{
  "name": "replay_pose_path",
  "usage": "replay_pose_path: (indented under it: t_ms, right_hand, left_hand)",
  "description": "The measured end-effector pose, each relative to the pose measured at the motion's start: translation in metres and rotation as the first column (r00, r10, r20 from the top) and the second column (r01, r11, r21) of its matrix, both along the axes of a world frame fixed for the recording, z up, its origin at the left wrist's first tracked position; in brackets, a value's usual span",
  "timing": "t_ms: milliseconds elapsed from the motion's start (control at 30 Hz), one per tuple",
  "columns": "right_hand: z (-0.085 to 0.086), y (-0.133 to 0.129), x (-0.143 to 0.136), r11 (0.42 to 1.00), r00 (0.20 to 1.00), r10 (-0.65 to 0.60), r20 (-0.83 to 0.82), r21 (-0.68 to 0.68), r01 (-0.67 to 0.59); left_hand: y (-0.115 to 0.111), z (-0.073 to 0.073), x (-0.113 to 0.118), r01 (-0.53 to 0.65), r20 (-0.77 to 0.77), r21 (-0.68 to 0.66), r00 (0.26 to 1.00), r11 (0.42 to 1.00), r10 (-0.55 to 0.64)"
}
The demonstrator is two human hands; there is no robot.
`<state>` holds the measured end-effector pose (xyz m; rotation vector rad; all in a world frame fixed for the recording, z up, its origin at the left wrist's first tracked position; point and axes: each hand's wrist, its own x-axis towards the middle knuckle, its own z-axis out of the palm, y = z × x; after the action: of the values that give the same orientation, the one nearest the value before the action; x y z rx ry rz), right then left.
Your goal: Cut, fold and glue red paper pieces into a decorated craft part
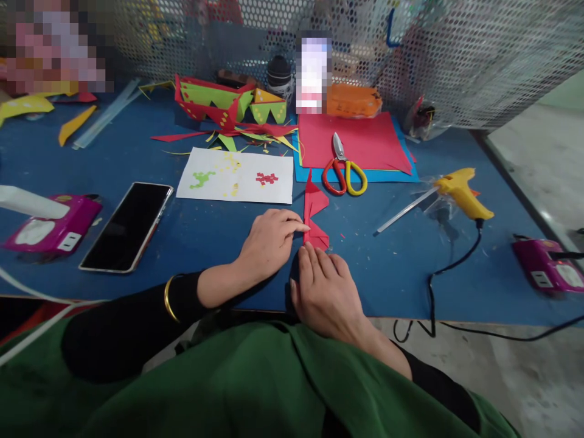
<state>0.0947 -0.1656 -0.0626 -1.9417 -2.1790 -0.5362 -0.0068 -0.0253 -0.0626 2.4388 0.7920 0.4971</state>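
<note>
A folded red paper strip [314, 213] with pointed flaps lies lengthwise on the blue table in front of me. My left hand [272, 240] reaches in from the left, its fingertips pressed on the strip's folded edge. At the near end, my right hand [326, 286] has its fingers held together over the paper and pins it down. Just beyond the strip, scissors [340, 167] with one red and one yellow handle rest partly on red paper sheets [365, 137]. To the left is a white card [191, 182] bearing green, yellow and red paper bits.
A yellow glue gun [458, 185] with a clear stick and black cord lies right. Cut red and green zigzag paper bands [212, 97] stand at the back. A phone [128, 228] and a purple power socket [55, 225] lie left; another purple socket [550, 264] sits far right.
</note>
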Motion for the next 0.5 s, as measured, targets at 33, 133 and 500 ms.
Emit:
replay_pose_path:
  t_ms: [33,133,500]
  right_hand:
    - [0.001,0.000,0.001,1.000,1.000,0.005,-0.014,-0.028,-0.005]
    - [0.005,0.001,0.004,0.993,0.999,0.001,-0.054,-0.120,-0.008]
    - [0.011,0.017,0.002,0.995,0.999,0.022,0.024,-0.093,-0.019]
  left_hand:
    - [0.000,0.000,0.000,0.002,0.001,-0.006,1.000,1.000,-0.002]
    - [0.001,0.001,0.000,0.011,0.009,-0.024,1.000,1.000,-0.011]
    - [-0.002,0.004,-0.004,0.182,-0.077,0.269,0.983,0.946,-0.167]
